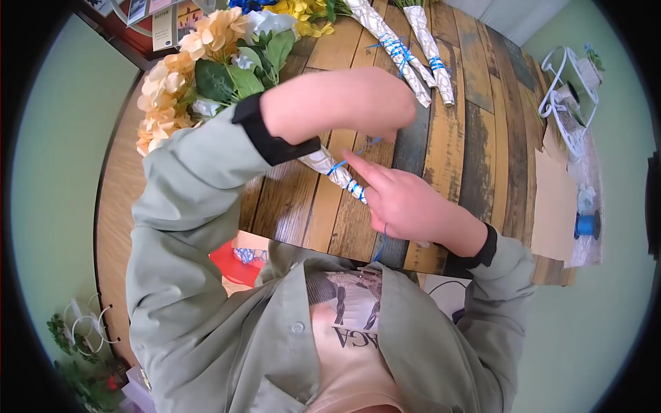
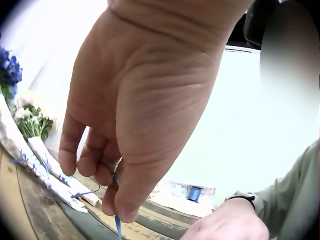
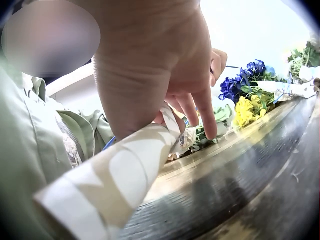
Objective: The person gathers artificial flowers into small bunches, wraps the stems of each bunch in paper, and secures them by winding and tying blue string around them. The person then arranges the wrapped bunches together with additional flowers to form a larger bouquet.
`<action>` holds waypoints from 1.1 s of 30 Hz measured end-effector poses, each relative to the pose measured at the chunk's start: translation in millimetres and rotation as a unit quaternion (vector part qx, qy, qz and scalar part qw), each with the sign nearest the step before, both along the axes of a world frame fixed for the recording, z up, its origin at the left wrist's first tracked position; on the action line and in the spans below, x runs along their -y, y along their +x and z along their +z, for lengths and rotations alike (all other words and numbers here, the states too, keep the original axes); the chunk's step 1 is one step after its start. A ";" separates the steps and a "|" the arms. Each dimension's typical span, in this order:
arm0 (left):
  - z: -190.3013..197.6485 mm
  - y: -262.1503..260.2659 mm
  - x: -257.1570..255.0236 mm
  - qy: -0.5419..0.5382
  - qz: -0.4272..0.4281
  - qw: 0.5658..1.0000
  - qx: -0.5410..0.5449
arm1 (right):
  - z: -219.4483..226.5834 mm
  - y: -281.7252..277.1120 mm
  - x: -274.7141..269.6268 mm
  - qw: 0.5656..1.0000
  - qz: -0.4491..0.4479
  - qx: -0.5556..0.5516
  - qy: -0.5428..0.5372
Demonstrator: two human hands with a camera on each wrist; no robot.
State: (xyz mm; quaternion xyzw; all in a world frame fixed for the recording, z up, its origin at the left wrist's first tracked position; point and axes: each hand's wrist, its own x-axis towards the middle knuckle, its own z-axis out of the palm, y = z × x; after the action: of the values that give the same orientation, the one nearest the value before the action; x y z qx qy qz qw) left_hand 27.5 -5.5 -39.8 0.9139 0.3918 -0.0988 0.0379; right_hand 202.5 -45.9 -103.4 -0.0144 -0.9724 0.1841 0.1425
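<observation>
A bouquet of peach flowers [image 1: 162,89] with green leaves lies at the table's left, its stems wrapped in white patterned paper [image 1: 319,161]. Blue ribbon [image 1: 356,191] winds around this wrapped handle. My right hand [image 1: 410,206] grips the handle near its lower end, index finger stretched out along it. In the right wrist view the paper cone [image 3: 115,175] sticks out below that hand. Above the handle, my left hand [image 1: 375,103] pinches a length of blue ribbon [image 2: 118,226] between thumb and fingertips. A loose ribbon tail [image 1: 381,246] hangs below my right hand.
Two wrapped bundles [image 1: 396,48] tied with blue ribbon lie at the back of the wooden table [image 1: 441,172], near yellow flowers [image 1: 299,10] and blue flowers [image 3: 242,80]. A blue ribbon spool [image 1: 587,225] and a white wire stand [image 1: 568,103] are at the right edge.
</observation>
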 end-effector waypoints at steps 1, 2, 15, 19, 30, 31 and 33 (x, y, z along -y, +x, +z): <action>-8.1 -0.6 1.6 0.001 0.001 1.000 0.001 | -3.0 0.5 -1.8 1.000 0.001 0.001 0.001; -17.3 -1.5 6.2 0.092 -0.016 0.989 0.114 | -7.0 2.0 -3.5 1.000 0.008 0.009 -0.025; -94.4 -39.2 163.4 -0.346 0.396 0.613 0.589 | 5.5 -5.2 -9.3 0.924 0.024 0.056 -0.378; -108.0 -32.0 156.7 -0.420 0.323 0.493 0.690 | 7.7 -10.3 -5.9 0.925 0.042 0.011 -0.377; -122.0 -28.7 151.6 -0.458 0.344 0.460 0.679 | 0.6 -11.6 7.9 0.921 0.028 -0.036 -0.386; -116.4 -19.9 152.3 -0.454 0.356 0.407 0.708 | 0.9 -11.4 9.1 0.922 0.031 -0.036 -0.385; -114.9 -5.5 145.9 -0.448 0.366 0.354 0.735 | 3.7 -11.4 9.7 0.962 0.017 -0.044 -0.268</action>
State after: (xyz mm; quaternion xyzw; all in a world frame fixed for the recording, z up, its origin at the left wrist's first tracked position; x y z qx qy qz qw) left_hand 22.0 -151.4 -154.7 0.2358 0.4012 0.4752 0.7467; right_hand 191.1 -55.5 -99.7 -0.0275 -0.8805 0.4405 0.1730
